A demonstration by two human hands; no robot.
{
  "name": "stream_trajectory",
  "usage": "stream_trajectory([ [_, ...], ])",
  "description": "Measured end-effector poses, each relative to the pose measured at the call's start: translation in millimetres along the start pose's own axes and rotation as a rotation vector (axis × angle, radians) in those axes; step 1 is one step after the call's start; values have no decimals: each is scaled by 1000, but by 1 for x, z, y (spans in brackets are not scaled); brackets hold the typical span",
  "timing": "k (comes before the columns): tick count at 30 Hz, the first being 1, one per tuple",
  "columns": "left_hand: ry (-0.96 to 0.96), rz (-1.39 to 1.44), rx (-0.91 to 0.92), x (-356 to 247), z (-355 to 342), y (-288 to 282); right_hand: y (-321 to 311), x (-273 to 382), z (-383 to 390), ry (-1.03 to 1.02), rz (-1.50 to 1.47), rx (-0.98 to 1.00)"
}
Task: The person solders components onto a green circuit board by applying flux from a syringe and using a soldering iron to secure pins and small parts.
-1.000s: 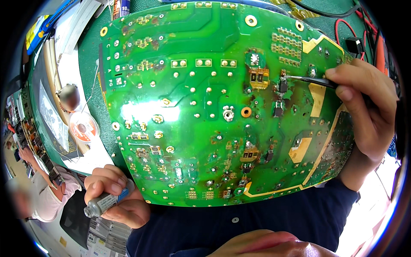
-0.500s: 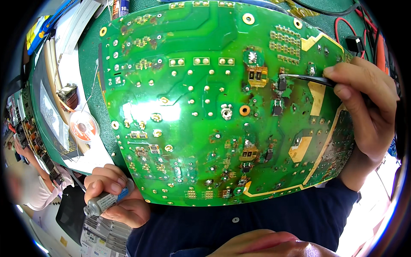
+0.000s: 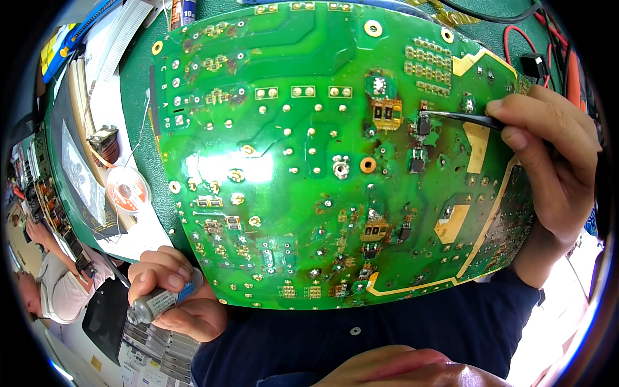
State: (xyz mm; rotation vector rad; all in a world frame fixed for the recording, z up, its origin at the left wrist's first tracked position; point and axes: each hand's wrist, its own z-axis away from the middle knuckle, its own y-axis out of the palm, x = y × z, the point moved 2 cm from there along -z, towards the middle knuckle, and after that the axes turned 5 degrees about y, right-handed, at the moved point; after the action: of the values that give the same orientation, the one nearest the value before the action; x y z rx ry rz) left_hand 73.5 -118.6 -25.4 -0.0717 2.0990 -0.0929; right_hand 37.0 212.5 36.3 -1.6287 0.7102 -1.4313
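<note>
A large green circuit board (image 3: pixel 309 213) spans the middle, with brownish stained patches around several parts. My right hand (image 3: pixel 554 151) pinches dark tweezers (image 3: pixel 467 119); their tips touch or hover just by the upper end of a small black chip (image 3: pixel 423 125) on the board's right half. A second black chip (image 3: pixel 417 161) sits just below it. At the board's lower left corner, my left hand (image 3: pixel 177 293) is closed around a small grey tube (image 3: pixel 153 306) with a white and blue label. Part of that tube is hidden by the fingers.
Left of the board, a spool (image 3: pixel 127 189) lies near a small copper-wound coil (image 3: pixel 103 145) and papers on the green mat (image 3: pixel 137 103). Red and black cables (image 3: pixel 570 74) run along the right rim. Another person (image 3: pixel 64 284) is at far left, beside more boards.
My hands, the tweezers and the tube hold almost still. The board has shifted very slightly. At far left, the other person has moved a little.
</note>
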Motion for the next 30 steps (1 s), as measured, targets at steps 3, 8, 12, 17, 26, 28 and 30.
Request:
stream_trajectory([
  [3,-3,1,-1,0,0,-1,-1,0,0,-3,-4,8],
  [8,1,5,-10,1,1,-2,-1,2,-2,15,-10,28],
  [12,17,3,-18,0,1,-2,-2,1,-1,-15,3,15],
  [17,15,14,-41,0,2,-1,-3,3,-1,-3,-25,20],
  [26,2,11,-62,-2,2,1,-6,6,3,36,-20,11],
  [28,3,4,-54,-2,2,1,-6,5,3,13,-8,0],
  [30,3,-6,-59,-3,2,0,-6,5,4,-3,5,-15],
])
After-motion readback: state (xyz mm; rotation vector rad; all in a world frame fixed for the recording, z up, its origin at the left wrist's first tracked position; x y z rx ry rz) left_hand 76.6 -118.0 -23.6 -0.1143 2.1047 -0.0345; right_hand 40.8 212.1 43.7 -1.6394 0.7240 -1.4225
